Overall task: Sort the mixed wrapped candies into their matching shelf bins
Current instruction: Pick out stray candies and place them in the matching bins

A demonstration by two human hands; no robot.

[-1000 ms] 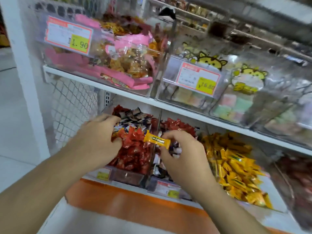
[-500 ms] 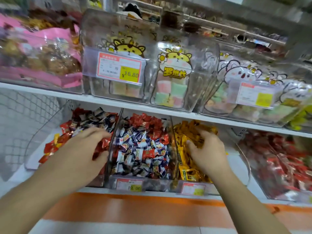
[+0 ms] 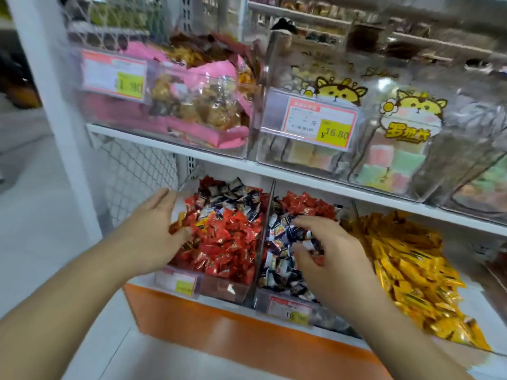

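Note:
Three clear bins sit on the lower shelf. The left bin [image 3: 219,287] holds mostly red candies [image 3: 225,242] with white-and-blue ones mixed in at the back. The middle bin [image 3: 325,315] holds white-and-blue candies [image 3: 277,259] with red ones [image 3: 307,204] behind. Yellow candies [image 3: 411,270] fill the right bin. My left hand [image 3: 153,229] rests flat at the left bin's left edge, thumb touching the red candies. My right hand [image 3: 329,250] dips into the middle bin, its fingers curled and pinching what looks like a red candy [image 3: 318,260].
The upper shelf [image 3: 219,163] overhangs the bins and carries clear boxes of pink snack packs [image 3: 197,111] and pastel marshmallow bags [image 3: 395,160], with price tags [image 3: 321,119] in front. A white post [image 3: 55,105] and wire mesh stand at left. An orange base board [image 3: 247,338] runs below.
My right hand carried a yellow candy to the yellow bin, left it there, and has come back left into the middle bin. My left hand stayed at the left bin and flattened.

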